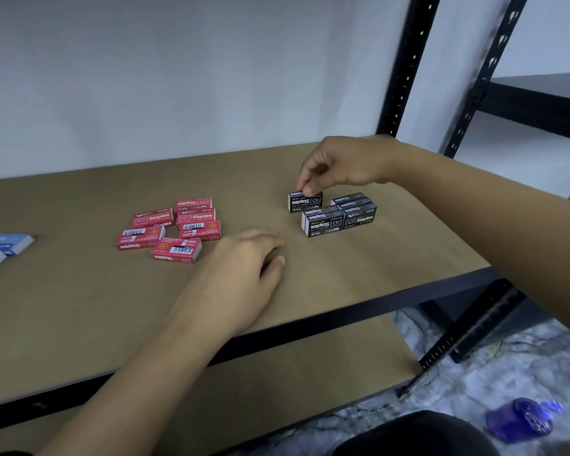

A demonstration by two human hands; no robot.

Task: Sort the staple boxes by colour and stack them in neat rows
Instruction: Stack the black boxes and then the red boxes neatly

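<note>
Currently the black staple box (305, 201) is standing on its long edge just beside the far left corner of the black group (339, 215). The right hand (336, 164) is pinching its top between thumb and fingertips, though whether the box is resting fully on the shelf (79, 307) is hard to tell. The likeliest trouble is tipping. The box is balancing on a narrow edge and is being gripped only at the top, so a sideways pull on release could be toppling it. It could also be knocking into the neighbouring black boxes, which are standing on edge too, and spoiling the row. A gap or a skew against the group would be leaving the row untidy. The left hand (244, 268) is lying relaxed on the shelf, holding nothing, near the loosely scattered red staple boxes (171, 225). A careless sweep could be pushing them further out of order. The blue staple boxes (4, 250) are sitting well apart at the far left.
</note>
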